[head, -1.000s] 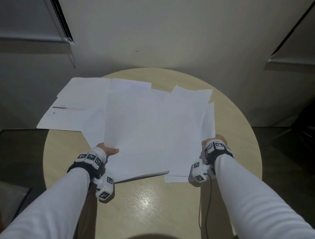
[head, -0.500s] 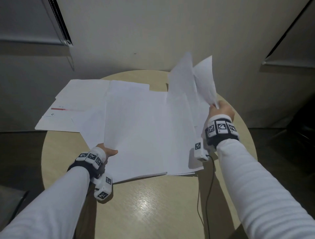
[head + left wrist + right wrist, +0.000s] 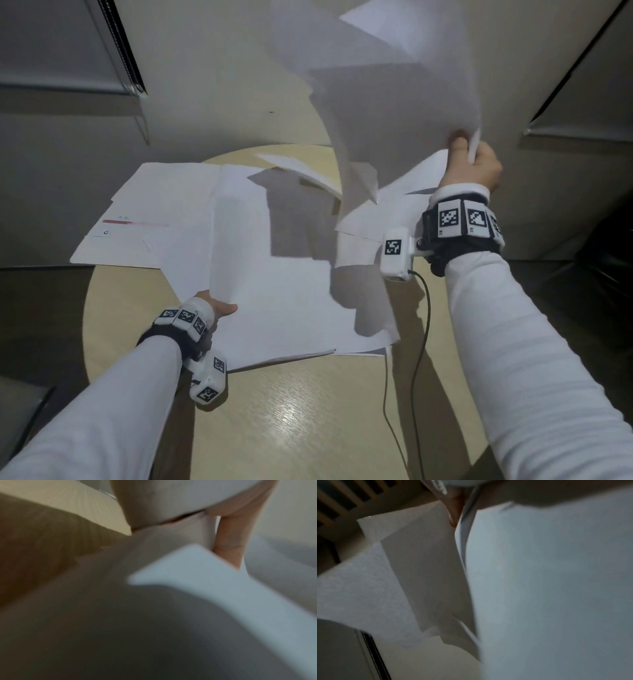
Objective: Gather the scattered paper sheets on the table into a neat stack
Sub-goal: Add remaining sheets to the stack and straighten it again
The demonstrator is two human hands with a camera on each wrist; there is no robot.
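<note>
White paper sheets (image 3: 274,274) lie overlapped across the round wooden table (image 3: 291,418). My left hand (image 3: 219,308) grips the near-left edge of the middle pile (image 3: 171,534), thumb on top and fingers hidden underneath. My right hand (image 3: 471,161) is raised high at the right and pinches the corner of a few sheets (image 3: 394,102), which hang curled in the air above the table. In the right wrist view those lifted sheets (image 3: 539,588) fill most of the picture, with a fingertip (image 3: 455,509) pressed against their edge. A printed sheet with a red bar (image 3: 130,226) lies at the far left, overhanging the table's rim.
A black cable (image 3: 421,325) runs from my right wrist camera down across the table's near right part. A pale wall (image 3: 222,68) stands just behind the table. Dark floor (image 3: 41,308) surrounds it. Bare wood shows along the near edge.
My right hand has risen from the table's right side and carried several sheets up into the air. My left hand has stayed gripping the pile's near-left edge.
</note>
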